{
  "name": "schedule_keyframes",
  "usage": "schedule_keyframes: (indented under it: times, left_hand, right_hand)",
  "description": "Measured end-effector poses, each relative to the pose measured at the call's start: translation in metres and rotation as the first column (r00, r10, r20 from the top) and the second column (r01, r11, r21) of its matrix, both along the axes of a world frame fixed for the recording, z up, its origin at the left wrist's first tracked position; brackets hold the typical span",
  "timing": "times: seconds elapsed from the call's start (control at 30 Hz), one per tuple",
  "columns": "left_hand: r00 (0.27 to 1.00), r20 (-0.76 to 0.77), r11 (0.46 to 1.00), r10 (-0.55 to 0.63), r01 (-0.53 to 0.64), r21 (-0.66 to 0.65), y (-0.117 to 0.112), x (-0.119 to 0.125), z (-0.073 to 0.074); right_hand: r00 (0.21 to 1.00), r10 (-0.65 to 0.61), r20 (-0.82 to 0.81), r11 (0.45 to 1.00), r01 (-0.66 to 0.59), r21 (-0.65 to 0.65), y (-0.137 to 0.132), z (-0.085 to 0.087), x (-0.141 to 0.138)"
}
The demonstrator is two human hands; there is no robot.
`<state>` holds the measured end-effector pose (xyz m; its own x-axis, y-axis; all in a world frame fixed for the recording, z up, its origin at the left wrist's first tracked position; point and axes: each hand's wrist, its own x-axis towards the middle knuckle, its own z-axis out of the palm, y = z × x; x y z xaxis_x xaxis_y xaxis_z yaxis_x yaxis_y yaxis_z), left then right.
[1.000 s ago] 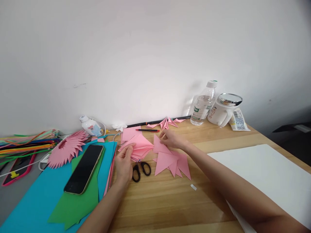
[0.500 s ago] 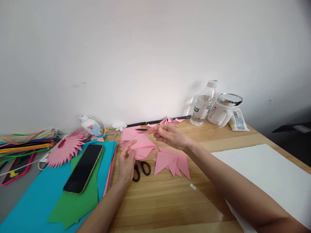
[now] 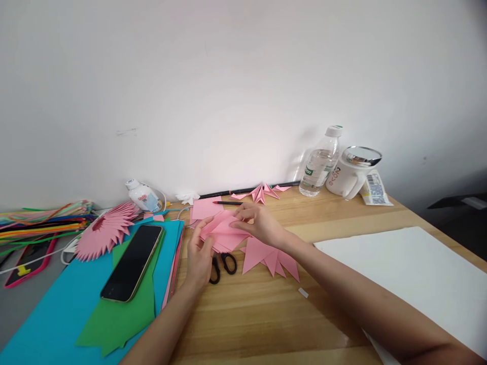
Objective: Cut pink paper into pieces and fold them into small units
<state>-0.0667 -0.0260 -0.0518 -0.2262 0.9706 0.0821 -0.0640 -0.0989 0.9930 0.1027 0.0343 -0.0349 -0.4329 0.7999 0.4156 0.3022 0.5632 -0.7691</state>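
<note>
In the head view my left hand [image 3: 200, 253] grips the left side of a stack of pink folded paper [image 3: 224, 237], thumb on top and fingers behind. My right hand [image 3: 262, 223] pinches the stack's right side near its upper edge. Black-handled scissors [image 3: 229, 263] lie on the table just below the stack, their blades hidden. To the right, under my right wrist, rest several pointed pink paper pieces [image 3: 258, 255]. Behind my hands are more pink sheets [image 3: 205, 209] with a dark pen [image 3: 227, 203] across them.
On the left a black phone [image 3: 133, 263] lies on green paper [image 3: 117, 324] over blue sheets [image 3: 53, 314]. A pink pleated ring [image 3: 102, 230] and a small white bottle [image 3: 143, 196] stand behind. At right are a water bottle [image 3: 319, 165], a mug [image 3: 348, 175] and white sheet [image 3: 403, 274].
My right hand has come down and left, bringing a pink paper piece from above the stack onto its right side. My left hand stays nearly in place, holding the stack.
</note>
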Motion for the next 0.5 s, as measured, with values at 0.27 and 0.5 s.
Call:
schedule_keyframes:
  times: [0.27, 0.5]
  left_hand:
    - [0.982, 0.185, 1.0, -0.03, 0.03, 0.003, 0.001, 0.0, -0.001]
    - [0.992, 0.123, 0.999, 0.007, -0.012, 0.035, 0.001, 0.0, 0.0]
  right_hand:
    - [1.0, 0.007, -0.016, 0.998, -0.008, -0.057, 0.0, -0.007, -0.003]
    - [1.0, 0.02, -0.023, 0.999, -0.021, -0.042, -0.001, -0.012, -0.005]
